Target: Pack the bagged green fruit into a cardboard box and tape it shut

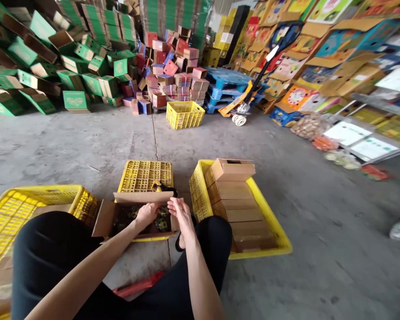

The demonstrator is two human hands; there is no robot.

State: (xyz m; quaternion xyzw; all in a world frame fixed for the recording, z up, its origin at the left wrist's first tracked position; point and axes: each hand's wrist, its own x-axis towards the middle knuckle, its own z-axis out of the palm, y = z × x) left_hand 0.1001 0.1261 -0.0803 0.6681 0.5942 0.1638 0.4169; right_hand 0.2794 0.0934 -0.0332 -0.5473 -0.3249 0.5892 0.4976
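An open cardboard box (105, 218) rests on a yellow crate (146, 176) in front of my knees, with dark items inside. My left hand (146, 213) reaches into the box, fingers curled down over the contents; what they grip is hidden. My right hand (180, 212) sits at the box's right edge, fingers bent over the rim beside a black and yellow object (162, 187), which may be a tape dispenser. My legs in black trousers frame the box.
A yellow crate (270, 222) at my right holds a row of closed cardboard boxes (233, 191). Another yellow crate (16, 213) stands at my left. Farther off are a yellow basket (185, 114), piles of green and red cartons, blue pallets and a pallet jack (242, 109).
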